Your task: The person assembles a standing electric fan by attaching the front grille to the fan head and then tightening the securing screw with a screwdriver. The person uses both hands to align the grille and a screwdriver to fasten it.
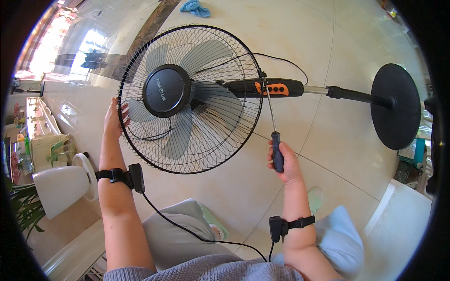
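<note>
A pedestal fan [167, 90] lies on its side on the tiled floor, its round wire cage turned up toward me and grey blades showing through. My left hand [114, 117] rests against the cage's left rim, fingers stretched out and partly behind the wires. In my right hand [287, 161] is a screwdriver [276, 152] with a dark blue-grey handle. Its long shaft reaches up to the cage's right rim, by a small black clip [262, 77]. Just beyond the tip sits the orange control panel [273, 89] with black knobs. Whether the tip sits in a screw is too small to tell.
The fan's pole [347, 93] runs right to a black round base [396, 107]. A black power cord [286, 61] curves behind the cage. A blue cloth [195, 8] lies on the floor at the far side. A white planter [63, 189] stands at left, a white cabinet [398, 220] at right.
</note>
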Action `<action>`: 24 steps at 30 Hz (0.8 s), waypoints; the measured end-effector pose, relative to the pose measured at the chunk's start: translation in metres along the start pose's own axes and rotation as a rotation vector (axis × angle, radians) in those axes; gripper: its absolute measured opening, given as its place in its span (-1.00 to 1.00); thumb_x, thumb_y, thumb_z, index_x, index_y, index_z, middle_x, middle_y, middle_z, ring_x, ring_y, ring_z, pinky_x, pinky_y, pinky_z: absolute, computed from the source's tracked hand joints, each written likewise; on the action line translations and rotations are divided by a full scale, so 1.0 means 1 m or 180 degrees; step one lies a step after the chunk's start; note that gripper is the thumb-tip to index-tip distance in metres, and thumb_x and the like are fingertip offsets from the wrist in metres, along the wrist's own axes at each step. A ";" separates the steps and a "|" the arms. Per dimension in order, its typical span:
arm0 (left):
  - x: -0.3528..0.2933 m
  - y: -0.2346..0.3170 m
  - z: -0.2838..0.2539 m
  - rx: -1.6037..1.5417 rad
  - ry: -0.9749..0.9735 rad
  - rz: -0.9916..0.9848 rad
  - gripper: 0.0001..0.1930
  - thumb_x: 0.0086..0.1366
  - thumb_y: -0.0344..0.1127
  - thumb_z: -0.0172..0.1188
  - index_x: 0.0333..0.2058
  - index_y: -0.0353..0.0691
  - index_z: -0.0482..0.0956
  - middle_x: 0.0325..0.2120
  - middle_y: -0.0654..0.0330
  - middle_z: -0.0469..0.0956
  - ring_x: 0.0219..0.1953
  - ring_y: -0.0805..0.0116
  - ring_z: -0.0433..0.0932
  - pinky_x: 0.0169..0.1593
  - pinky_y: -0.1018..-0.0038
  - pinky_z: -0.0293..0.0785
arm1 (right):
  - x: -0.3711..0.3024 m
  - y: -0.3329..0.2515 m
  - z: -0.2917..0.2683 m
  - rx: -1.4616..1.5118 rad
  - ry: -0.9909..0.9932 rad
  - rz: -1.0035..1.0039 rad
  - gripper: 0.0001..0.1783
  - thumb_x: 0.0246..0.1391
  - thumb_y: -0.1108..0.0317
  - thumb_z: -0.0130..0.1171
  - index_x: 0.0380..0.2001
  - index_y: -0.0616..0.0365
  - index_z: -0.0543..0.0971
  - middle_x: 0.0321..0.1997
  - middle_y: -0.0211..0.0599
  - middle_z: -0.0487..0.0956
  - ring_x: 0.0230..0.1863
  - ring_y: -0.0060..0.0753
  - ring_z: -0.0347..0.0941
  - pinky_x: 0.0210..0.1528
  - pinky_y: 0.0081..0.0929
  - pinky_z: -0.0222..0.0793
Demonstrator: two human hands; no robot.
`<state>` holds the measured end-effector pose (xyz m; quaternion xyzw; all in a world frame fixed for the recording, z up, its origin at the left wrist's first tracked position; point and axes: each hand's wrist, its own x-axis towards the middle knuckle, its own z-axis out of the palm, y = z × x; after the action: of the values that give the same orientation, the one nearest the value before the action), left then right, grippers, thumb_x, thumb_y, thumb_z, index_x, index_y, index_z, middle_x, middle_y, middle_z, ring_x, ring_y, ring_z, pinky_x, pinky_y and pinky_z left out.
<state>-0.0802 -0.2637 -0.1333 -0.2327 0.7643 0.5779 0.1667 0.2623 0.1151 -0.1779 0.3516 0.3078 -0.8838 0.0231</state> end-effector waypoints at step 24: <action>-0.004 0.001 0.003 -0.0064 0.0024 0.0159 -0.57 0.14 0.15 0.03 -0.20 -0.05 0.39 -0.35 0.36 0.53 -0.38 0.56 0.41 -0.43 0.49 0.36 | -0.002 0.002 0.010 -0.0359 0.0385 -0.0379 -0.67 0.09 0.11 -0.10 -0.33 0.18 0.43 -0.52 -0.40 0.43 -0.52 -0.58 0.33 -0.61 -0.60 0.24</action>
<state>-0.0771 -0.2603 -0.1314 -0.2174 0.7646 0.5887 0.1469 0.2581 0.1074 -0.1726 0.3834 0.3782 -0.8421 -0.0283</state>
